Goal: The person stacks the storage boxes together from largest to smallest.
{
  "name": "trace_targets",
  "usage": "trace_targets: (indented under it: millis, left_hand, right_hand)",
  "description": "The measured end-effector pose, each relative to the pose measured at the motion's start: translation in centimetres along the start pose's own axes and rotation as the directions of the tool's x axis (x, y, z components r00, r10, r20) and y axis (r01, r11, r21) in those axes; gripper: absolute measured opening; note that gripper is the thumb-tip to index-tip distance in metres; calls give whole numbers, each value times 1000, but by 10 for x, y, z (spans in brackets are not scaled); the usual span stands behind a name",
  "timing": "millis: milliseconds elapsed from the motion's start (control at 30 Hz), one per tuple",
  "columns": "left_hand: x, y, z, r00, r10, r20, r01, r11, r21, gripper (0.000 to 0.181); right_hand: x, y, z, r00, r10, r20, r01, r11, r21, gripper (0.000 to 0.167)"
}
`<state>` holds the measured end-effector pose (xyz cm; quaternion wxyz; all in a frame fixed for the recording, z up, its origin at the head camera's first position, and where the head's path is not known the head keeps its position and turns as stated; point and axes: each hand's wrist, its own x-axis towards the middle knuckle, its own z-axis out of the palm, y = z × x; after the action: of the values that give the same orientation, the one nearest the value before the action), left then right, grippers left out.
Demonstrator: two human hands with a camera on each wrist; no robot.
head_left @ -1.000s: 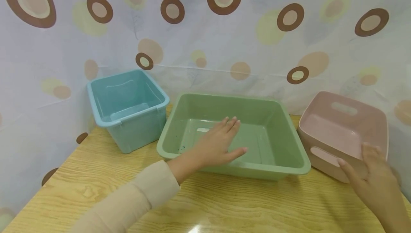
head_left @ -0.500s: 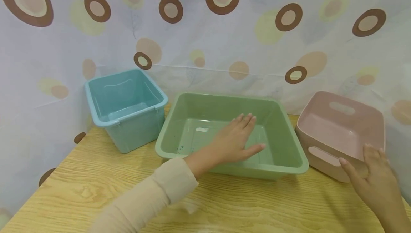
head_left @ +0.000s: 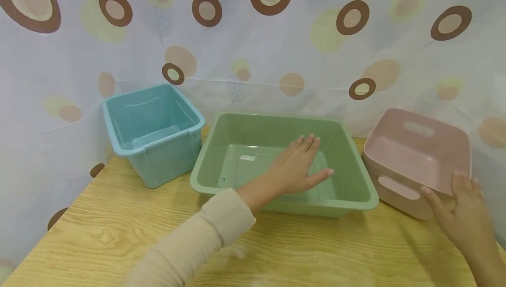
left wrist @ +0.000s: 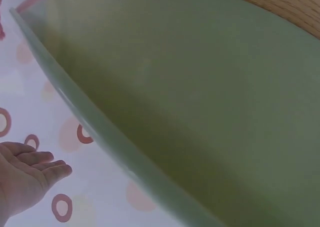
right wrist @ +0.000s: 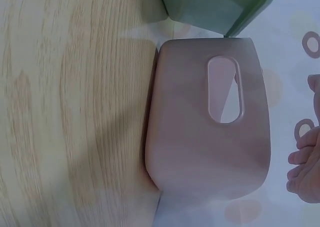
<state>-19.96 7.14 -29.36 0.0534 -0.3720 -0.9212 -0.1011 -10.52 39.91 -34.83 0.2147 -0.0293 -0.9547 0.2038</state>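
1. left hand [head_left: 294,170]: fingers pretty much straight, thumb out to the side, not gripping anything. it's over the sage green rectangular plastic basin [head_left: 269,131], looks above rim level in the l wrist cam. beige long sleeve [head_left: 197,243] on that arm.
2. right hand [head_left: 466,208]: fingers loose, nothing in its grip afaict. it's by the front right corner of the dusty pink squarish bin w/ rounded corners [head_left: 401,203]; can't tell if it's touching. r wrist cam has the fingers up past the rim side.
3. green basin sits upright mid-table, long side facing the person. dark bluish specks [head_left: 222,181] on its floor, front left.
4. pink bin is upright too, just right of the basin & turned at an angle, w/ oval handle cutouts front and back.
5. light blue boxy plastic bin [head_left: 170,159] w/ a thick rim, upright, just left of the basin, also angled.
6. all 3 are on a yellowish wood-grain table [head_left: 99,252].
7. bg: whitish fabric [head_left: 237,45] w/ brown rings, plus peach & pale yellow blobs.
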Motion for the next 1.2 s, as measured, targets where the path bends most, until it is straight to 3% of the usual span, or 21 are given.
trace_targets:
  millis: [200, 767, 1067, 1200]
  left_hand:
    - [9, 9, 4, 999, -3, 45, 4, 1000, -13, 77]
    - [25, 33, 11, 999, -10, 35, 11, 1000, -20, 76]
    - [34, 40, 12, 998, -9, 61, 11, 1000, -30, 75]
    - [39, 44, 13, 999, -3, 46, 5, 999, -42, 74]
  right_hand:
    - [-2, 7, -3, 1000, 21, 21, -21, 1000, -3, 78]
    - [4, 6, -7, 992, 121, 24, -120, 993, -21, 81]
    - [7, 14, -5, 992, 126, 19, -126, 992, -8, 80]
    - [10, 19, -3, 995, 92, -35, -92, 996, 7, 75]
